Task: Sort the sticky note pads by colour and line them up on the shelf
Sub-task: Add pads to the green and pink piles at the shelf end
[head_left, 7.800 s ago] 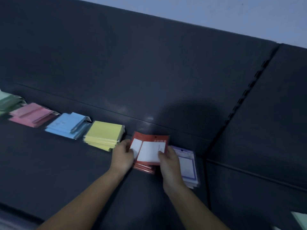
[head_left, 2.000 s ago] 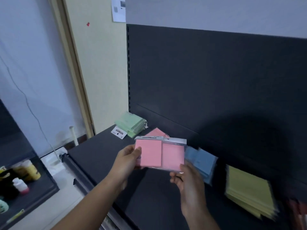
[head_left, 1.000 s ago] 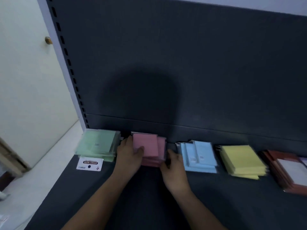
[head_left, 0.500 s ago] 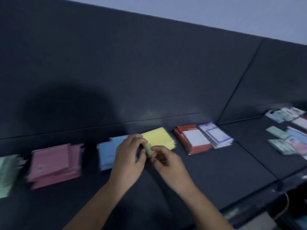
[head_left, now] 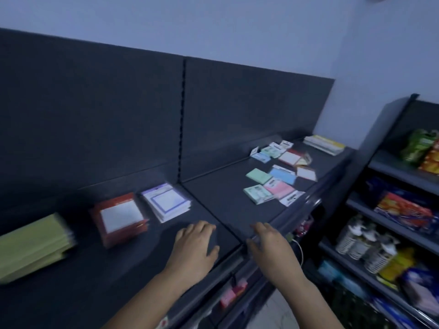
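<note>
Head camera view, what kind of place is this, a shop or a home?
Most likely a small shop: dark metal display shelf with a slotted upright, packaged sticky note pads laid out on it, and a neighbouring rack stocked with snack bags and bottles.

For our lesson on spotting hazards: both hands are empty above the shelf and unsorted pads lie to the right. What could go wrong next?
The white-topped pack at the shelf front edge could be knocked off if the right hand reaches across it. In this dim light, the green pack and the blue pack beside it might be mis-sorted.
</note>
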Demonstrator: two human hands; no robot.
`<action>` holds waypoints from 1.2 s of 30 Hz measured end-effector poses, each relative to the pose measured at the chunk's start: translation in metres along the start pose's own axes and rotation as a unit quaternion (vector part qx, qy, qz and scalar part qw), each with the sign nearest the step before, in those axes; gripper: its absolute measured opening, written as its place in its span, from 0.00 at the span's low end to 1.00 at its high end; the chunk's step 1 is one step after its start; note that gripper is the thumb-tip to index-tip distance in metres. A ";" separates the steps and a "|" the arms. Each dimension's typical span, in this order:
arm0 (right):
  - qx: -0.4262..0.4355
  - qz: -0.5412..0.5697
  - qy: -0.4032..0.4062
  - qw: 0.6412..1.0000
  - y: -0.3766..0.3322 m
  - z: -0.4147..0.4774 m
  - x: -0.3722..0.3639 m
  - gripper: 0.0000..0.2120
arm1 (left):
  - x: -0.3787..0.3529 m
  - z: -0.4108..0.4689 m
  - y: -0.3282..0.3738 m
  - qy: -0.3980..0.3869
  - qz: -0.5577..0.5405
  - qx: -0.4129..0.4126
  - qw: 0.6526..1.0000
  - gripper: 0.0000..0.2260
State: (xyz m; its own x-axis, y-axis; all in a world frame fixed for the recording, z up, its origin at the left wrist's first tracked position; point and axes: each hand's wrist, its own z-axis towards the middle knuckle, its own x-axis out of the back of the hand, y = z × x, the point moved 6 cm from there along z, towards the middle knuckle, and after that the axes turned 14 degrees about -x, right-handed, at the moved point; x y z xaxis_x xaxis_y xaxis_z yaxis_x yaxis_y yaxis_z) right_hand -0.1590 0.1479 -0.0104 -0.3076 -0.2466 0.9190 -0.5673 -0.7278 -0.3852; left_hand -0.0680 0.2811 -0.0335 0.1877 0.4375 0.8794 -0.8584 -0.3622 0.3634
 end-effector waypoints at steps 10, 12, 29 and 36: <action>-0.040 0.025 0.040 0.998 0.148 0.042 0.064 0.18 | -0.088 0.119 0.075 -0.016 -0.014 -0.003 1.000 0.23; -0.043 0.024 0.040 0.998 0.162 0.052 0.064 0.18 | -0.100 0.134 0.072 -0.021 -0.013 0.011 1.000 0.24; -0.004 0.001 -0.013 1.000 0.184 0.249 0.023 0.19 | -0.152 0.311 -0.023 0.016 -0.020 0.076 0.997 0.18; 0.012 -0.001 -0.053 0.999 0.186 0.300 0.004 0.18 | -0.171 0.355 -0.045 -0.019 0.005 0.111 0.994 0.25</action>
State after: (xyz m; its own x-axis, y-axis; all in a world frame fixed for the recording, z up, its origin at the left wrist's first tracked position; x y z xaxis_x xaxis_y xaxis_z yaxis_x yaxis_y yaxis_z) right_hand -0.0366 -0.1799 -0.0531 -0.2224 -0.3103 0.9243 -0.5485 -0.7439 -0.3817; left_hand 0.1078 -0.0695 -0.0913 0.2010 0.4038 0.8925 -0.7342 -0.5411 0.4101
